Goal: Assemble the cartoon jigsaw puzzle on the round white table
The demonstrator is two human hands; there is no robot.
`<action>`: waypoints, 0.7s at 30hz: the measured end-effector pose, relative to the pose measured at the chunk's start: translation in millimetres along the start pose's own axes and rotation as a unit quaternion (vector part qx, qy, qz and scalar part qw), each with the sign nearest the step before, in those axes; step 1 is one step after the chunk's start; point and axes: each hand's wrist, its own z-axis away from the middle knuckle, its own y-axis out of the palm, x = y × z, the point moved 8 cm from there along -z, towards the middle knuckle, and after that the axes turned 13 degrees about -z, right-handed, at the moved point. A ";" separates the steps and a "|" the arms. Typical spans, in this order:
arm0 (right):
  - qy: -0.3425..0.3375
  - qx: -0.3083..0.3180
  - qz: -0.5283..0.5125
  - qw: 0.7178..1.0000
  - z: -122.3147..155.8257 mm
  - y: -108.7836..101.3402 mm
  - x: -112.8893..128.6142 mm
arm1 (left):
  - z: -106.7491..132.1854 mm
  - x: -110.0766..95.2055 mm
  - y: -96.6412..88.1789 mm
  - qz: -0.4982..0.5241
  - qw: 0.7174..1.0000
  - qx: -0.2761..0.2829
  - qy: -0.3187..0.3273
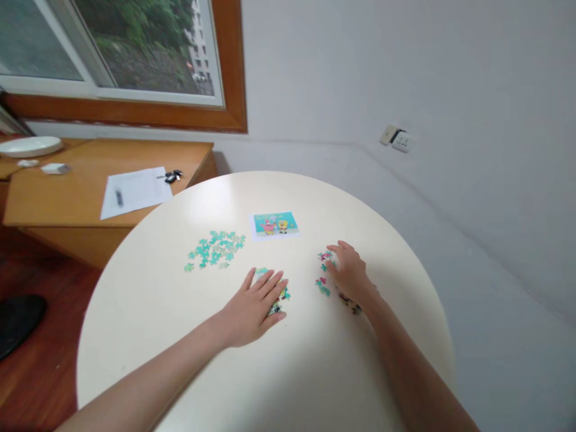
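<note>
My left hand (257, 307) lies flat with its fingers spread over a joined patch of jigsaw puzzle (275, 307), hiding most of it. To the right, my right hand (350, 273) hovers with curved fingers at a small group of loose puzzle pieces (323, 283) in teal and pink. Its fingertips touch or cover some of them, and whether a piece is between them cannot be made out. Darker pieces (348, 303) lie partly hidden under the right wrist. Beyond the hands sits a reference picture (276, 225) with a pink and a yellow cartoon figure on teal.
A spread of teal and pale green puzzle pieces (216, 248) lies on the left of the round white table (180, 348). Behind it, a wooden desk (90, 174) bears a paper sheet (135, 191) and keys (173, 176). A wall with a socket (402, 141) stands to the right.
</note>
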 end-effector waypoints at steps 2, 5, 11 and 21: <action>-0.008 -0.002 0.009 1.000 0.5 4.3 -0.6 | 0.0 -0.1 -1.0 0.008 1.000 0.016 0.001; -0.022 0.013 0.016 1.000 1.8 11.6 -0.9 | 0.4 0.2 -3.2 0.020 1.000 0.024 0.000; -0.028 0.032 0.018 0.999 3.4 16.2 1.0 | 1.1 -0.1 -0.8 0.043 0.999 0.030 0.003; -0.054 0.054 -0.046 0.996 2.2 14.2 7.9 | 2.0 0.9 -1.8 0.042 0.999 0.016 0.003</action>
